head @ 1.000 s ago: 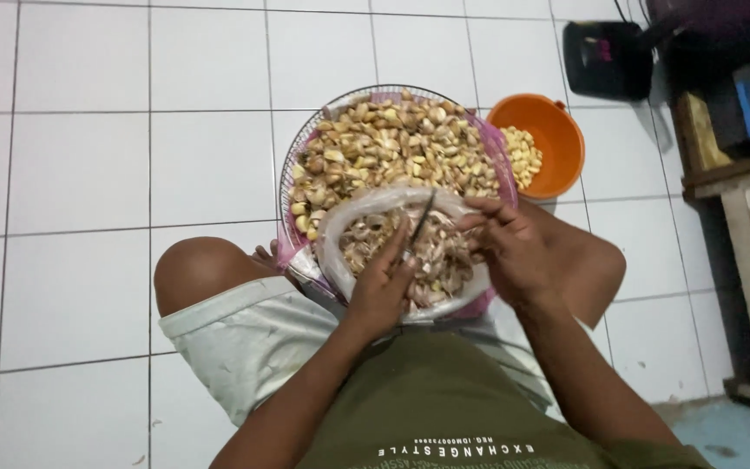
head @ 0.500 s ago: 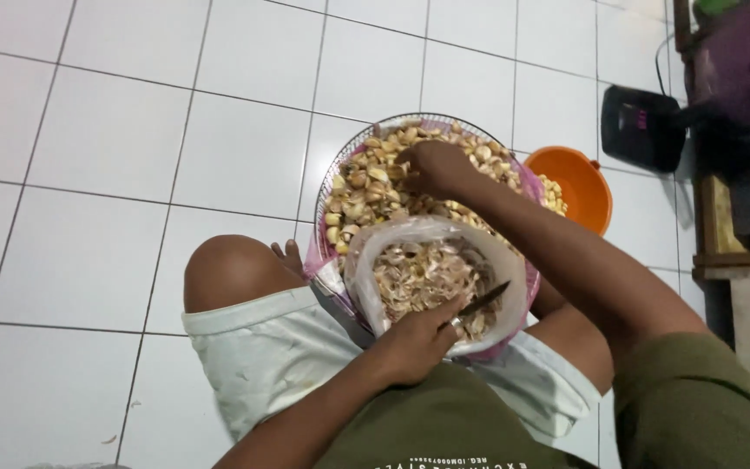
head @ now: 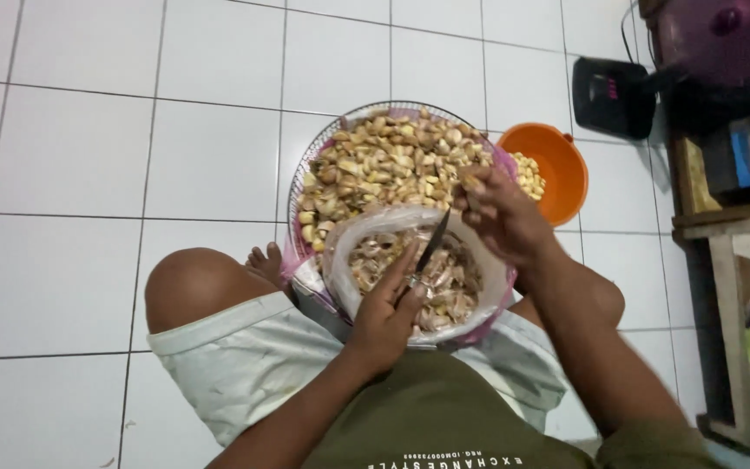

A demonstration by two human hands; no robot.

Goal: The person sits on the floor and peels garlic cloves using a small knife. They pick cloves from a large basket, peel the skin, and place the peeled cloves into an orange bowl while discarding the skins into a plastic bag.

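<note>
left hand (head: 385, 314) grips a small knife (head: 431, 246), blade pointing 1 o'clock over the bag of peels (head: 366, 227). right hand (head: 503, 219) pinches a garlic clove (head: 472, 183) w/ fingertips, at 3 o'clock of the wire basket (head: 307, 165); orange bowl (head: 563, 170) further right.

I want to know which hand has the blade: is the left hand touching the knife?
Touching. The head view shows the left hand closed around the handle of the knife, whose blade points up over the plastic bag of peels.

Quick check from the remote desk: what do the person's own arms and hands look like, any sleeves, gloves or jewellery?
Both forearms are bare, no sleeves reaching them. The left hand and right hand wear no gloves; no rings, watch or bracelets are visible. The right arm is slightly motion-blurred.
</note>
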